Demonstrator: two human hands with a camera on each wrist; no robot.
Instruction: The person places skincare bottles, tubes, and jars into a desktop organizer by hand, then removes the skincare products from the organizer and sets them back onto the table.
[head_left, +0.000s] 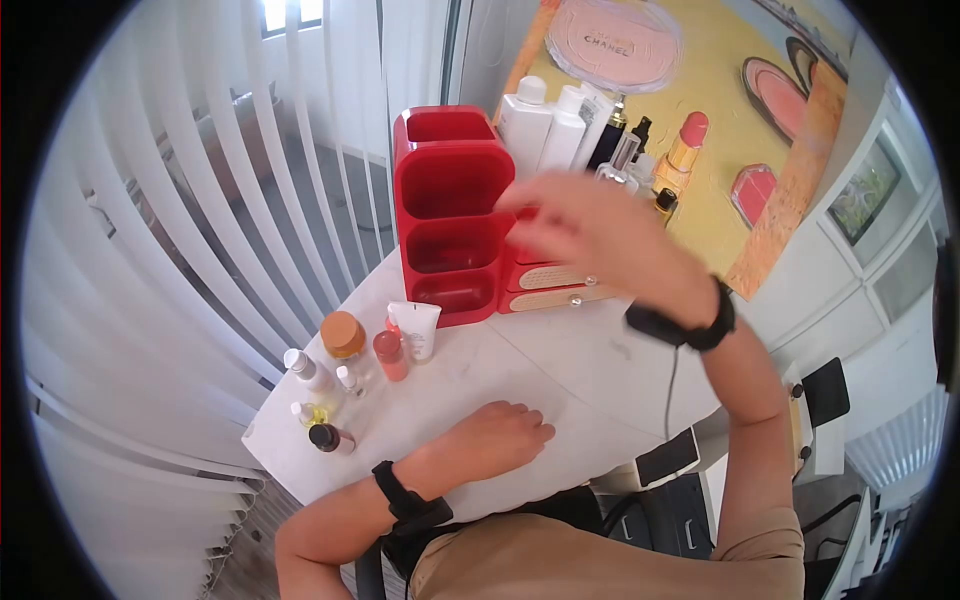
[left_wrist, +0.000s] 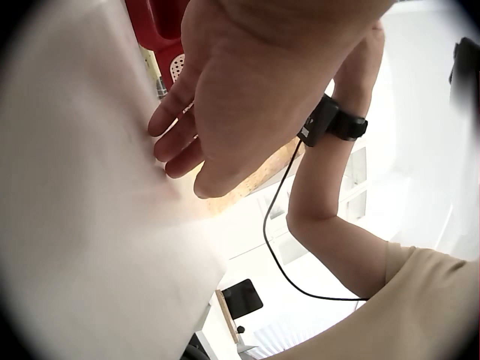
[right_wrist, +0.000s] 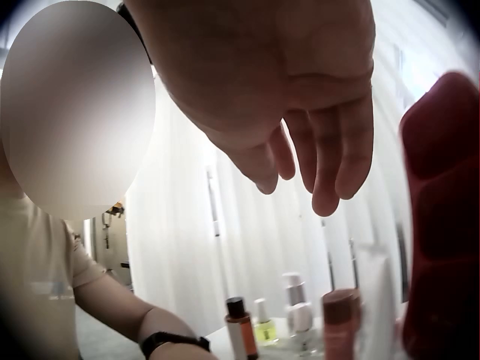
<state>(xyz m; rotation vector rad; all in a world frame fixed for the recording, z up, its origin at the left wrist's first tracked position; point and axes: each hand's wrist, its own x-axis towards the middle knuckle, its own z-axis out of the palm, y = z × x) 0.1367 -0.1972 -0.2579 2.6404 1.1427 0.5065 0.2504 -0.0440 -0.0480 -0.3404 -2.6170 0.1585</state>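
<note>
My left hand (head_left: 500, 435) lies flat on the white table (head_left: 580, 370) near its front edge, fingers relaxed and holding nothing; the left wrist view shows its palm (left_wrist: 240, 97) just above the tabletop. My right hand (head_left: 575, 225) hovers blurred in the air in front of the red organiser (head_left: 450, 210), fingers extended and empty; in the right wrist view its fingers (right_wrist: 330, 157) hang straight above the bottles. The organiser has stepped open compartments and small drawers (head_left: 550, 285) at its right.
A group of small bottles and a white tube (head_left: 416, 328) stands at the table's left, among them an orange-capped jar (head_left: 343, 335) and a dark-capped bottle (head_left: 330, 438). White bottles (head_left: 540, 125) and a lipstick (head_left: 685, 145) sit behind the organiser. Vertical blinds hang at left.
</note>
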